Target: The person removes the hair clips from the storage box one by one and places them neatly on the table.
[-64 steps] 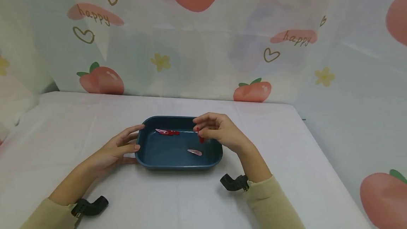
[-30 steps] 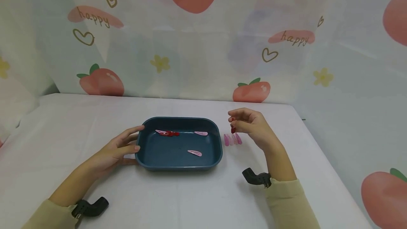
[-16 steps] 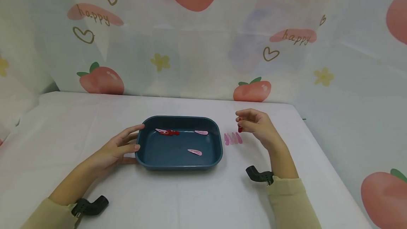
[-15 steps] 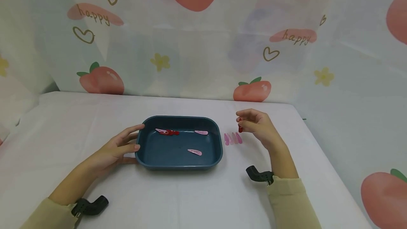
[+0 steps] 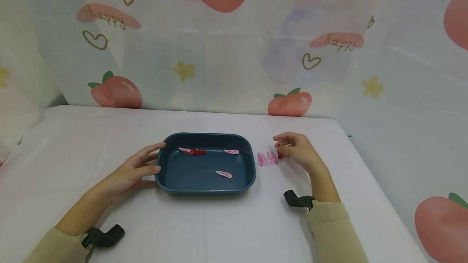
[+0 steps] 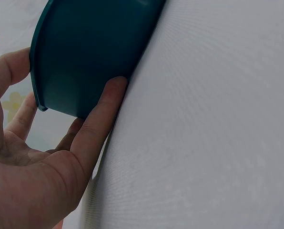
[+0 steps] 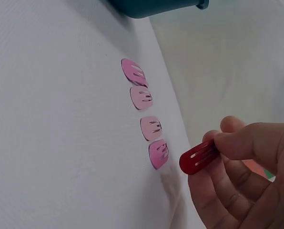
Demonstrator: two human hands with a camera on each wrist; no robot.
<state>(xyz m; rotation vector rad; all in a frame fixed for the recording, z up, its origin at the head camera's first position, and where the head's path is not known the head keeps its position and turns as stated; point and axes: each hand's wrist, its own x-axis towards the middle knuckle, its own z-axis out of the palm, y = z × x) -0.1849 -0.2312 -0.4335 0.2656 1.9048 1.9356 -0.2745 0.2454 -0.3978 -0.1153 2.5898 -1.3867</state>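
A red snap hair clip (image 7: 198,157) is pinched between the thumb and fingers of my right hand (image 5: 300,152), just above the cloth. To its left lies a row of several pink hair clips (image 5: 268,158), side by side on the table, pink ones in lighter and darker shades. My left hand (image 5: 128,172) rests against the left end of a dark blue tray (image 5: 204,192), with spread fingers touching its wall and rim. Inside the tray, red hair clips (image 5: 195,152) overlap a pink one at the back left. Two more pink hair clips (image 5: 224,174) lie apart on the right side.
A white cloth (image 5: 204,226) covers the table, whose right edge slopes away beyond my right arm. Behind stands a patterned curtain (image 5: 226,72) with fruit and flower prints. A black wrist camera (image 5: 297,199) sticks out from the right wrist, another (image 5: 104,236) from the left.
My right hand has carried the red hair clip out of the tray to the right, then lowered it beside the pink row. The left hand has stayed at the tray.
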